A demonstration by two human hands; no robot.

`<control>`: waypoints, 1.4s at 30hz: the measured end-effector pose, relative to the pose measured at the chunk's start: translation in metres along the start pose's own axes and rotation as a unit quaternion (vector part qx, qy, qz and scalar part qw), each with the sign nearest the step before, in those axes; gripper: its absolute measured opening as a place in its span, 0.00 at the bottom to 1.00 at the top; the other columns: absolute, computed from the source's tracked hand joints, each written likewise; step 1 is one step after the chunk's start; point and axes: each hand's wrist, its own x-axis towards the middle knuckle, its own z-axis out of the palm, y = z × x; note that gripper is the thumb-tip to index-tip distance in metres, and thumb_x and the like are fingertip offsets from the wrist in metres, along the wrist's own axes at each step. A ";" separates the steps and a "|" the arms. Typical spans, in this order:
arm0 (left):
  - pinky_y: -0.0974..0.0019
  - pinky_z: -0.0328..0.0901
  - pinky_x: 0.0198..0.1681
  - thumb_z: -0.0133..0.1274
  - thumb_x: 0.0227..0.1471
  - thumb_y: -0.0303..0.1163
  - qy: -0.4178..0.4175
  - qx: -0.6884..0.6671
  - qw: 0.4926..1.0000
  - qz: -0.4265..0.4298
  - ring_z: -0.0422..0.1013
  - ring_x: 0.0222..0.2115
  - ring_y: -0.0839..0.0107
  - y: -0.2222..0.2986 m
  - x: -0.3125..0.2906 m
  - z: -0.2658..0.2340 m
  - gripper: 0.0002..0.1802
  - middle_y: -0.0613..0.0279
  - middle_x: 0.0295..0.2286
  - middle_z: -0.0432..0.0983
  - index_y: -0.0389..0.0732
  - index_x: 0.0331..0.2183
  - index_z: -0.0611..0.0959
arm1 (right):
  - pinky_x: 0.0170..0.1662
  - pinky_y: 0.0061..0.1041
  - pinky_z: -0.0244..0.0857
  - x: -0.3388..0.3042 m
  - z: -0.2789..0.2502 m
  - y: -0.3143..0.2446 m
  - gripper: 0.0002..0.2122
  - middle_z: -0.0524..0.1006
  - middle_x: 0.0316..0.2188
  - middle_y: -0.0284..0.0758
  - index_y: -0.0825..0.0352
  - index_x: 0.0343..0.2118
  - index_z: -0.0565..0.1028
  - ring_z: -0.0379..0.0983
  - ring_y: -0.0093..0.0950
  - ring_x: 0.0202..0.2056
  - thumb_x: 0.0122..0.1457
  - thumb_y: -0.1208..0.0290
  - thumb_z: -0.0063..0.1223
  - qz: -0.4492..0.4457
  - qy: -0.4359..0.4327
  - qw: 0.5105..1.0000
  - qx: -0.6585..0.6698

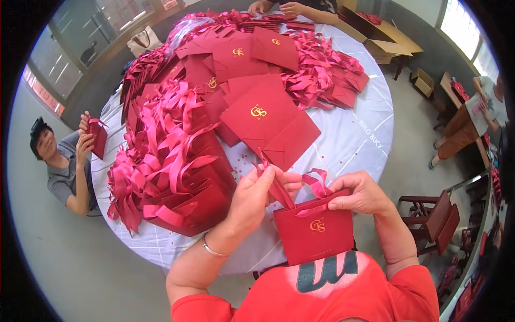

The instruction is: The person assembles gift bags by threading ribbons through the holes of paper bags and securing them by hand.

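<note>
A small red paper gift bag (316, 241) with a gold emblem stands upright against my shirt at the near edge of the table. My left hand (255, 196) pinches a dark pink ribbon handle (279, 188) at the bag's left side and pulls it upward. With thumb and fingers, my right hand (362, 194) grips the bag's top right rim, where another pink ribbon loop (318, 183) rises. Just beyond my hands lie flat red bags (268, 118) with gold emblems. Left of my left forearm stands a packed row of bags with ribbon handles (171, 155).
The round table has a white cloth (370, 118). More ribboned bags (316, 70) are piled at the far right. A co-worker (70, 161) at the left holds a red bag; another person's hands (279, 7) work at the far edge. Cardboard boxes (383, 48) and a wooden stool (432, 217) stand right.
</note>
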 end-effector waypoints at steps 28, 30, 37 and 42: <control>0.62 0.66 0.46 0.42 0.63 0.47 0.035 -0.075 0.996 0.033 0.72 0.42 0.66 -0.019 0.007 -0.014 0.23 0.54 0.45 0.74 0.37 0.46 0.72 | 0.45 0.20 0.67 0.020 -0.028 -0.041 0.15 0.79 0.37 0.30 0.71 0.45 0.77 0.73 0.17 0.39 0.55 0.74 0.61 -0.054 0.144 0.985 0.079; 0.62 0.65 0.48 0.44 0.63 0.44 0.067 -0.052 0.996 0.028 0.71 0.44 0.64 -0.019 0.007 -0.005 0.21 0.52 0.46 0.72 0.36 0.46 0.70 | 0.47 0.22 0.66 0.035 -0.058 -0.051 0.17 0.78 0.40 0.32 0.72 0.47 0.75 0.72 0.19 0.40 0.56 0.71 0.60 -0.154 0.271 0.950 -0.018; 0.64 0.63 0.51 0.52 0.57 0.30 0.082 0.091 0.988 0.096 0.68 0.49 0.67 -0.029 0.006 -0.013 0.19 0.56 0.47 0.69 0.35 0.48 0.68 | 0.41 0.21 0.69 0.108 -0.061 -0.117 0.13 0.79 0.36 0.34 0.71 0.43 0.76 0.76 0.21 0.36 0.55 0.74 0.60 -0.251 0.108 0.959 0.080; 0.66 0.61 0.53 0.53 0.57 0.30 0.053 0.146 0.976 0.155 0.66 0.49 0.69 -0.040 0.004 -0.014 0.20 0.59 0.46 0.69 0.34 0.48 0.68 | 0.43 0.25 0.72 0.127 -0.026 -0.113 0.17 0.79 0.38 0.35 0.69 0.47 0.73 0.77 0.24 0.38 0.55 0.74 0.60 -0.188 0.051 0.958 0.209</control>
